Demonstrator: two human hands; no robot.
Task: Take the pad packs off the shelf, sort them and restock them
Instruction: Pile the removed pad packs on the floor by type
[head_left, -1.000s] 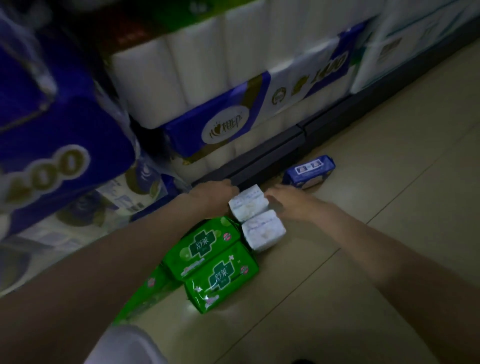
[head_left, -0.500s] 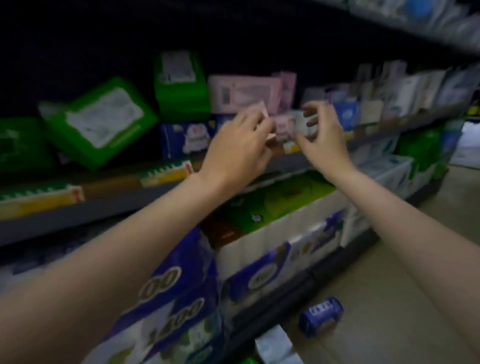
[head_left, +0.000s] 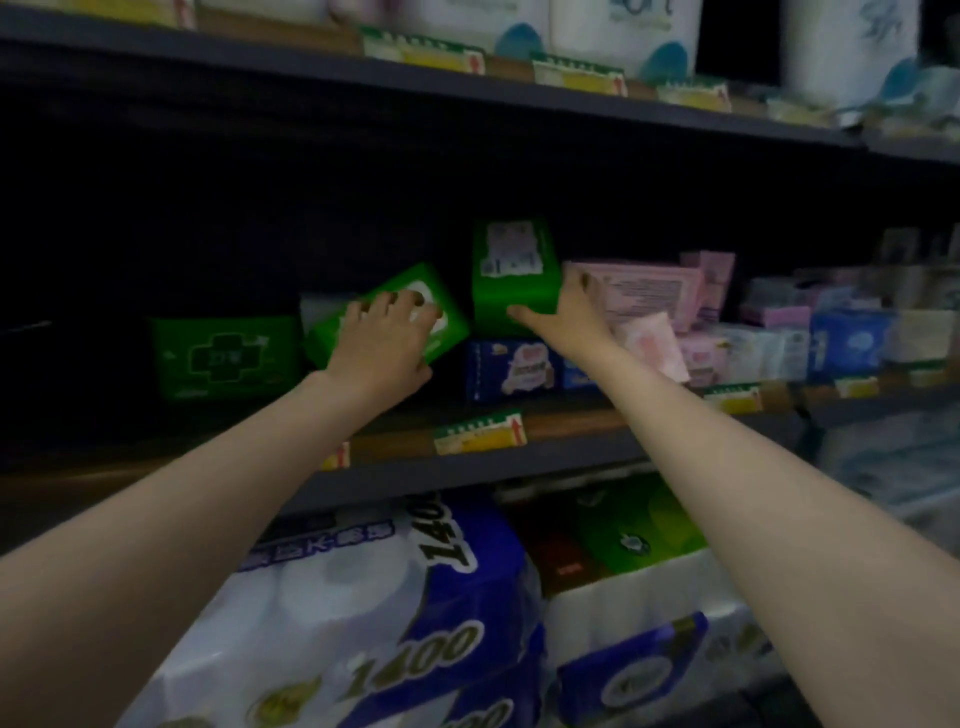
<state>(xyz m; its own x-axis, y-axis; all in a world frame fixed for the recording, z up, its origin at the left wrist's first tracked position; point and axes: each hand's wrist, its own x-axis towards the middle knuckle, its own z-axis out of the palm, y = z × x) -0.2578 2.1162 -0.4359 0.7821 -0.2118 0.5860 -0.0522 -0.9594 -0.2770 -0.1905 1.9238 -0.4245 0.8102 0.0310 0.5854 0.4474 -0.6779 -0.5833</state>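
- both bare forearms reached up and forward from the lower corners of the head view to the middle shelf (head_left: 571, 457).
- the left hand (head_left: 382, 348) lay palm-down on a tilted green pad pack (head_left: 447, 312), fingers curled over its upper edge and thumb at its lower right side, so it gripped the pack.
- the right hand (head_left: 571, 317) sat at the lower right corner of an upright green pad pack (head_left: 514, 275), thumb stretched along its bottom front and fingers going round its right side; it held that pack.
- the upright pack stood on a blue pad pack (head_left: 511, 366) and touched a pink pad pack (head_left: 644, 293) on its right.
- a third green pack (head_left: 223, 356) stood further left on the same shelf, with a cross-shaped emblem on its front; its writing was too blurred to read.
- the upright pack showed a white printed label, unreadable.
- small pink, purple and blue packs (head_left: 831, 332) crowded the shelf's right end.
- below the shelf, toilet-roll bundles (head_left: 415, 649) in blue and white wrap carried "1400" in gold numerals, once upright and once turned sideways.
- yellow and green price tags (head_left: 480, 434) lined the shelf edge, their print unreadable.
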